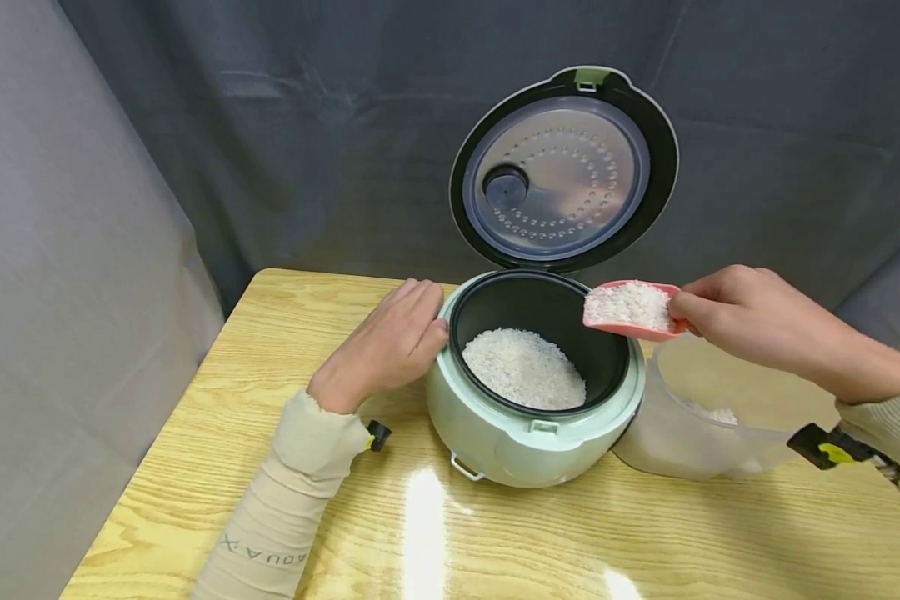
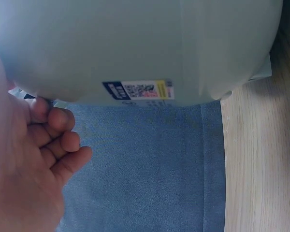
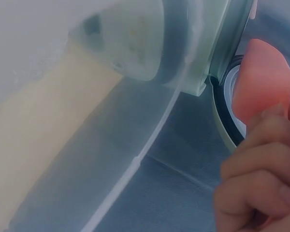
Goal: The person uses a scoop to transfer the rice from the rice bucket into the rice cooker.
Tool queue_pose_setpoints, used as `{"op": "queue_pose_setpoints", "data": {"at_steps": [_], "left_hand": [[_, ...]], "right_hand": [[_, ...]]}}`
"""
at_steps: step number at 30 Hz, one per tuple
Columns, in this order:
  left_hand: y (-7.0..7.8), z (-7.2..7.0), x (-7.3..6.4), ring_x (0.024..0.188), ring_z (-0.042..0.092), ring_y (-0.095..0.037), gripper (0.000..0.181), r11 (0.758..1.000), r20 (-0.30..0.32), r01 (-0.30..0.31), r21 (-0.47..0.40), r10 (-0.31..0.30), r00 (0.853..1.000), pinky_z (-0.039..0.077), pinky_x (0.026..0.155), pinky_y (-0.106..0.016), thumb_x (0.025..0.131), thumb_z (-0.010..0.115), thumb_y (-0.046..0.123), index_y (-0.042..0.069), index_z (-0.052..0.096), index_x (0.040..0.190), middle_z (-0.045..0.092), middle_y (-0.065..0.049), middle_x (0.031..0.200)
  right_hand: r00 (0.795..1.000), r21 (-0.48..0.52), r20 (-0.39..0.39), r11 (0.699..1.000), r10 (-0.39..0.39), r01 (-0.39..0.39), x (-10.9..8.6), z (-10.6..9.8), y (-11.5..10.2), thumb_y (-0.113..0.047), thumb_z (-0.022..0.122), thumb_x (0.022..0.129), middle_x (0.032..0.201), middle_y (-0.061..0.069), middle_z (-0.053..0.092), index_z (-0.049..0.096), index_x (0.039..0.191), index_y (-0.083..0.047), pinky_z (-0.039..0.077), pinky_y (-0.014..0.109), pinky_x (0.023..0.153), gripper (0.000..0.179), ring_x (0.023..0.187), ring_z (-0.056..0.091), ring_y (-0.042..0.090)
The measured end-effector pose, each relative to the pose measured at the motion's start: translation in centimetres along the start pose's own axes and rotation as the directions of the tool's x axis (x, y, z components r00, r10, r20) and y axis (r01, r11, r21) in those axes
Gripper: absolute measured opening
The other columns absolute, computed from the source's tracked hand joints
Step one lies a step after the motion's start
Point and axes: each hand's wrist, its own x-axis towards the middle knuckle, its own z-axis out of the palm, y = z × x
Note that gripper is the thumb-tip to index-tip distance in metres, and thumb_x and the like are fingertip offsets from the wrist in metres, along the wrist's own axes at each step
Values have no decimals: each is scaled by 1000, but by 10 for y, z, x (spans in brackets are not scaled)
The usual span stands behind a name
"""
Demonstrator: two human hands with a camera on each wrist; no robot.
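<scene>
A pink scoop [image 1: 673, 293] heaped with white rice [image 1: 630, 305] is in my right hand [image 1: 761, 321], which pinches its handle over the right rim of the rice cooker. The right wrist view shows the back of the scoop [image 3: 263, 77] above curled fingers [image 3: 261, 166]. The pale green rice cooker [image 1: 495, 450] stands with its lid [image 1: 562, 175] up and more rice [image 1: 523, 367] in its dark inner pot [image 1: 547, 292]. My left hand [image 1: 393, 337] rests against the cooker's left rim. Its fingers [image 2: 70, 140] are loosely bent beside the cooker wall [image 2: 135, 43] in the left wrist view.
A translucent tub [image 1: 660, 442] with some rice inside stands just right of the cooker, below my right forearm. The wooden table [image 1: 270, 350] ends at a dark curtain [image 1: 307, 167] behind and a grey cloth [image 1: 82, 292] on the left.
</scene>
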Motion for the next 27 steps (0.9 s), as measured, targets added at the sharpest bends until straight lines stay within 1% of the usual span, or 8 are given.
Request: {"op": "queue_pose_setpoints", "data": {"at_steps": [3,7,12,16,19,23,27], "left_hand": [[0,0,0,78,38,-22,19,1000,-1,1,-2,-1,1000,32,75,-31,95,35,21,9,43,84,40,-4,78],[0,0,0,78,37,-22,18,1000,2,6,-4,-6,1000,32,76,-31,95,35,21,9,43,84,40,-4,78],[0,0,0,78,37,-22,18,1000,-1,2,-6,-2,1000,32,76,-31,95,35,21,10,43,84,40,-4,79],[0,0,0,78,37,-22,18,1000,-6,-5,-3,5,1000,32,76,-31,95,35,20,9,43,84,40,-4,79],[0,0,0,78,37,-22,18,1000,-4,-4,-1,4,1000,32,76,-31,95,35,20,10,43,84,40,-4,79],[0,0,0,78,38,-22,18,1000,0,4,-3,-4,1000,32,76,-31,95,35,21,10,43,85,40,-4,79],[0,0,0,78,37,-22,18,1000,0,5,-4,-5,1000,32,76,-31,95,35,20,10,43,84,40,-4,79]], "right_hand": [[1000,-20,-11,1000,-4,4,1,0,-3,-32,47,101,67,-2,46,76,95,-15,27,32,52,34,58,36,14],[1000,-44,-5,999,-15,15,4,0,-6,-33,49,101,71,-1,53,77,100,-14,28,31,52,34,61,38,16],[999,-79,-15,996,-33,32,6,-2,-8,-33,51,101,74,-1,58,78,98,-16,28,31,51,33,61,39,16],[998,-119,-35,992,-47,43,6,-4,-11,-33,49,101,68,-2,53,78,95,-17,28,31,50,34,58,39,15],[997,-148,-51,988,-59,51,5,-6,-15,-33,47,101,61,-3,43,77,91,-18,27,30,49,34,54,37,14],[993,-184,-80,980,-86,70,3,-7,-21,-32,47,101,57,-4,40,75,86,-19,27,29,47,34,50,35,13],[989,-216,-104,973,-108,84,1,-7,-27,-30,48,100,56,-3,42,74,82,-20,27,28,47,33,48,35,13]]}}
